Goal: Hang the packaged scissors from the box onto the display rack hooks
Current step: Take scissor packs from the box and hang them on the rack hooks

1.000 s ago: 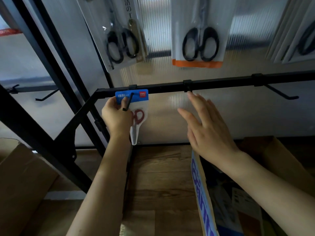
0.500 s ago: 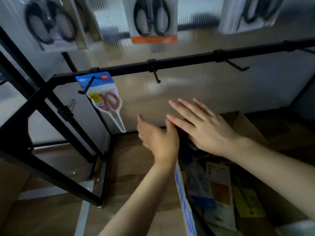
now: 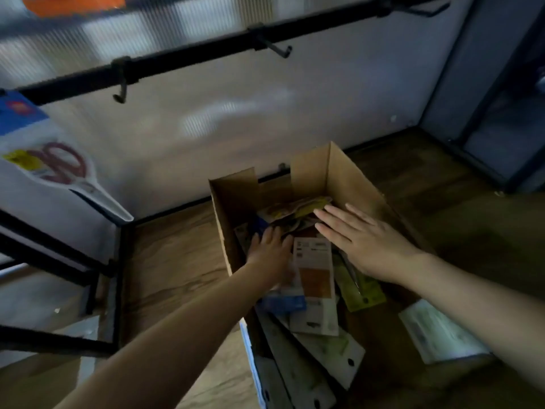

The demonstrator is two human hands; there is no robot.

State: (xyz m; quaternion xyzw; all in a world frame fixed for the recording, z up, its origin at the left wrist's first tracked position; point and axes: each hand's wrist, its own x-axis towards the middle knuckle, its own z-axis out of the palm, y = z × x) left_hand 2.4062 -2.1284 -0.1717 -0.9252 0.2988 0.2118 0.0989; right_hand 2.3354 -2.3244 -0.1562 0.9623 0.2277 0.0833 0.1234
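An open cardboard box (image 3: 342, 169) stands on the wooden floor, filled with several packaged scissors (image 3: 314, 278). My left hand (image 3: 271, 249) reaches down into the box onto the packages; whether its fingers curl round one is unclear. My right hand (image 3: 362, 242) lies flat, fingers straight, over the packages at the box's far end. A red-handled scissors pack (image 3: 56, 166) with a blue header hangs at the far left of the black rack bar (image 3: 191, 54). Two hooks (image 3: 121, 90) (image 3: 280, 50) on the bar carry nothing.
Black rack frame legs (image 3: 53, 255) stand at the left, close to the box. Another black frame (image 3: 477, 160) stands at the right by a grey wall. An orange-edged pack (image 3: 73, 4) hangs above on the ribbed panel. Wooden floor (image 3: 177, 255) lies left of the box.
My left hand let go of the red scissors pack, now hanging on the rack, and dropped into the box. My right hand lowered onto the packages. The view tilted down.
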